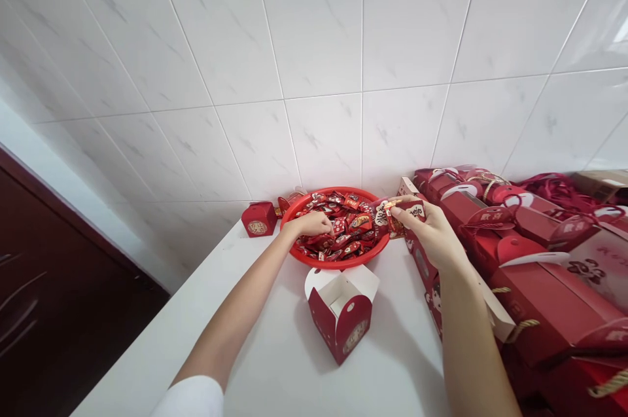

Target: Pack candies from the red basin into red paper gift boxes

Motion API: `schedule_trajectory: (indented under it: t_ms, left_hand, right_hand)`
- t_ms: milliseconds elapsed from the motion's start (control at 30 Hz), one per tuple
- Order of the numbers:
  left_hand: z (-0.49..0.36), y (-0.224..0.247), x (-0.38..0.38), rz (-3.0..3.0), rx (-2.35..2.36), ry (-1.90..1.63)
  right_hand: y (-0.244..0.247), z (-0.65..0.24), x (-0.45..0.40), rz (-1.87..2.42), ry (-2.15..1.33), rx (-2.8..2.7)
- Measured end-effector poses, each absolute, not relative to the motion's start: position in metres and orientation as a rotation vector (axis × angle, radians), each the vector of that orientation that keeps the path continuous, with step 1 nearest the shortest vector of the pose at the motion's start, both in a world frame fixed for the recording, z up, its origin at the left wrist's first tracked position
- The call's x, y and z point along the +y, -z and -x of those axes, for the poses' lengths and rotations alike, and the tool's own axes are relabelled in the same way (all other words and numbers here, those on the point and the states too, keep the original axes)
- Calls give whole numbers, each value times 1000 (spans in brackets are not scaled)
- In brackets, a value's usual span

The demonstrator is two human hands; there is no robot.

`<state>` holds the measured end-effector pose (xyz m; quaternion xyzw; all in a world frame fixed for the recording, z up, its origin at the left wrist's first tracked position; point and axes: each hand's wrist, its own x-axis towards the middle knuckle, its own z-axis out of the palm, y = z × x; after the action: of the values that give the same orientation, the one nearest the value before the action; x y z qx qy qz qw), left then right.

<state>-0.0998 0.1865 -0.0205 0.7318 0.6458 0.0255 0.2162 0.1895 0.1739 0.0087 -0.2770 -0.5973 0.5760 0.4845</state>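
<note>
My left hand reaches into a red plastic basket full of red-wrapped candies. Its fingers are curled down among the wrappers, and what they grip, if anything, is hidden. Over the basket's right rim, my right hand is closed on wrapped candies, red and cream with dark lettering, pinched between thumb and fingers. In front of the basket a small red gift box stands on the white tabletop. Its white-lined flaps are spread and its top is open; the part of the inside that shows is white.
A closed red gift box sits left of the basket. Many red boxes with rope handles are piled along the right, dark red ribbons behind them. A tiled wall borders the back; the table's left edge drops off beside a dark brown surface.
</note>
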Motion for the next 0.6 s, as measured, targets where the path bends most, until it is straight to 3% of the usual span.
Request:
schedule_trajectory:
  t_ms: [100,300,600]
  left_hand:
    - [103,12,186,-2029,1769,-99]
    - [56,23,223,-2276,1640,-485]
    - [61,39,234,-2117,1520,-98]
  right_hand:
    - [-9,-188,174,676,-1400,-1451]
    - [-9,-187,175,669,-1323,-1366]
    - [-8,-195,178,701,-1185,-1279]
